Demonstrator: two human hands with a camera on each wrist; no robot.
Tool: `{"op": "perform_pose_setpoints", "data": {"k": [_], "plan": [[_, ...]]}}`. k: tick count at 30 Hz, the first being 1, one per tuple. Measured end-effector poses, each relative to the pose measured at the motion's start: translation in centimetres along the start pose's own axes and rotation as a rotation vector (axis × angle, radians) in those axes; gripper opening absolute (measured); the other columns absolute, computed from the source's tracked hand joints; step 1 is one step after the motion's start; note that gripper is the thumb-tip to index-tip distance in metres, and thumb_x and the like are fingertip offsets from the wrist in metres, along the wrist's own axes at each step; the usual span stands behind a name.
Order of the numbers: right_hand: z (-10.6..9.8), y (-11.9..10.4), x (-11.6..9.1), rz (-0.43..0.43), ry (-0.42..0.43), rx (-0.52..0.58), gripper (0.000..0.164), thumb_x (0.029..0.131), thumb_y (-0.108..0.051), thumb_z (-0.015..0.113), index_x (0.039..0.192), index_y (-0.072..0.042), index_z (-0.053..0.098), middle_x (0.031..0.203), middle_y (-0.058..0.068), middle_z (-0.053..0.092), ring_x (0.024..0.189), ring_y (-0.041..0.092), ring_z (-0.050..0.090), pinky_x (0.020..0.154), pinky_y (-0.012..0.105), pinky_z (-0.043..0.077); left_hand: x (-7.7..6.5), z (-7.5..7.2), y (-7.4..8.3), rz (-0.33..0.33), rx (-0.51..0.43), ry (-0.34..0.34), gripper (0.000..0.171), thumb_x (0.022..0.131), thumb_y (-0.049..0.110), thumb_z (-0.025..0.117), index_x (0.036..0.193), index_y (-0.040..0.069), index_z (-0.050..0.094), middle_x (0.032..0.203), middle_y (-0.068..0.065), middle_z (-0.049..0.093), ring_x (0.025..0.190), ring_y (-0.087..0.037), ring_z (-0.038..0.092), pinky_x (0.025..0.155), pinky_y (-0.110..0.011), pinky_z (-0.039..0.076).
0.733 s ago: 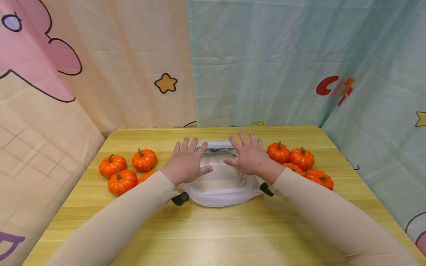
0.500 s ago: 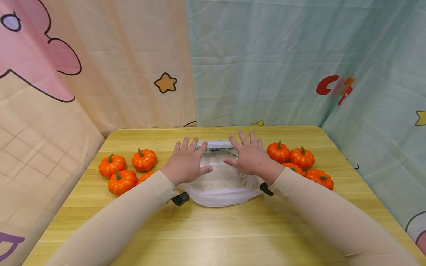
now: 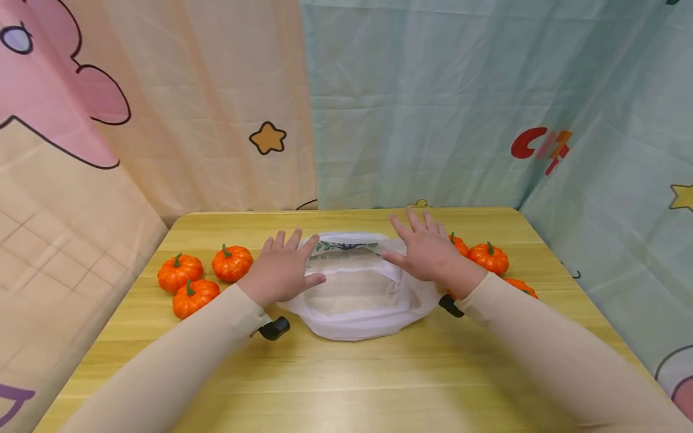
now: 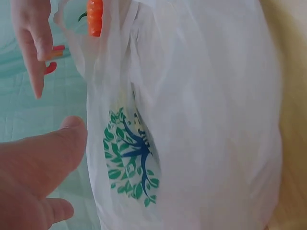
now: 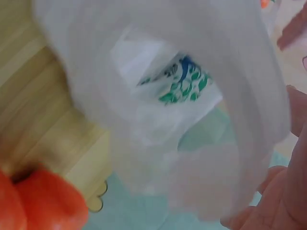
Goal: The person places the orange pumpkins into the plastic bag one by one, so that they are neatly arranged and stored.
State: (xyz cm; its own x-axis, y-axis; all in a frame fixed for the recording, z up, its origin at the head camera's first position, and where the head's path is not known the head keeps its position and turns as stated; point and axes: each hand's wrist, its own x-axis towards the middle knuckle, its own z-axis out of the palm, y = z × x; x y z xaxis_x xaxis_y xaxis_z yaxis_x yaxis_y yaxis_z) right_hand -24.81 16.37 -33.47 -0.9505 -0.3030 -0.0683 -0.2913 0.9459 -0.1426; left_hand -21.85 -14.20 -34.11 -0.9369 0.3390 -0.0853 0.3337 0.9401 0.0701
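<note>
A white plastic bag (image 3: 352, 328) stands on the table between my hands, its mouth spread wide and facing up. Inside, on the back wall, there is a green-leafed tree print (image 3: 346, 245). My left hand (image 3: 281, 267) hovers at the bag's left side with fingers spread, covering part of the rim. Over the right side is my right hand (image 3: 430, 249), fingers also spread and thumb pointing inward. The left wrist view shows the bag's side (image 4: 216, 120) beside the thumb (image 4: 53, 155). In the right wrist view, the loose rim hangs near the fingers (image 5: 278, 191), which grip nothing.
Several small orange pumpkins with green stems lie on the wooden table (image 3: 346, 385): one group (image 3: 196, 297) left of the bag, another (image 3: 489, 258) to its right, partly hidden by the right hand and sleeve. A patterned curtain (image 3: 422, 120) hangs behind the table.
My hands have moved apart, the left one leftward and the right one rightward. More of the bag's mouth and its tree print shows between them.
</note>
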Motion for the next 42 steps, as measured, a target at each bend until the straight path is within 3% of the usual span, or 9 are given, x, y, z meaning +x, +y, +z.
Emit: {"op": "perform_pose_setpoints", "data": {"k": [9,16,25,35,42], "plan": [[-2.1,5.1,-2.1,0.039,0.010,0.027,0.091,0.105,-0.056,0.055,0.171,-0.015,0.008,0.174,0.029,-0.002,0.156,0.063,0.000,0.124,0.077,0.010,-1.4,0.5,-2.2,-0.048,-0.073,-0.029,0.088,0.098,0.059,0.066,0.168,0.020,0.030,0.168,-0.028,0.032,0.148,-0.059,0.037,0.121,-0.068,0.035],[-2.3,10.1,-3.4,0.075,-0.010,0.021,0.092,0.105,-0.051,0.057,0.170,-0.008,0.008,0.171,0.037,-0.002,0.150,0.071,0.004,0.121,0.079,0.014,-2.0,0.7,-3.1,-0.058,-0.117,-0.049,0.084,0.099,0.060,0.063,0.167,0.022,0.032,0.168,-0.025,0.035,0.150,-0.047,0.043,0.106,-0.063,0.052],[-1.3,15.0,-4.6,0.086,-0.053,0.143,0.093,0.104,-0.046,0.062,0.169,-0.006,0.008,0.169,0.040,-0.003,0.150,0.070,0.003,0.119,0.081,0.016,-2.5,1.3,-3.8,-0.034,-0.166,-0.031,0.075,0.101,0.051,0.064,0.164,0.018,0.040,0.163,-0.018,0.047,0.147,-0.043,0.049,0.112,-0.062,0.048],[-0.2,18.8,-5.0,0.079,-0.106,0.251,0.103,0.103,-0.051,0.063,0.167,0.002,0.002,0.168,0.042,0.001,0.154,0.064,0.007,0.121,0.078,0.016,-2.3,1.8,-4.3,-0.030,-0.180,-0.027,0.067,0.102,0.049,0.064,0.160,0.021,0.047,0.158,-0.015,0.054,0.140,-0.043,0.056,0.107,-0.062,0.051],[0.4,20.0,-5.4,0.084,-0.161,0.266,0.101,0.102,-0.057,0.061,0.167,0.002,0.010,0.167,0.040,0.018,0.147,0.063,0.029,0.119,0.075,0.026,-2.0,2.1,-4.0,-0.007,-0.194,-0.013,0.065,0.102,0.047,0.065,0.159,0.019,0.049,0.156,-0.016,0.056,0.140,-0.041,0.056,0.110,-0.060,0.050]]}}
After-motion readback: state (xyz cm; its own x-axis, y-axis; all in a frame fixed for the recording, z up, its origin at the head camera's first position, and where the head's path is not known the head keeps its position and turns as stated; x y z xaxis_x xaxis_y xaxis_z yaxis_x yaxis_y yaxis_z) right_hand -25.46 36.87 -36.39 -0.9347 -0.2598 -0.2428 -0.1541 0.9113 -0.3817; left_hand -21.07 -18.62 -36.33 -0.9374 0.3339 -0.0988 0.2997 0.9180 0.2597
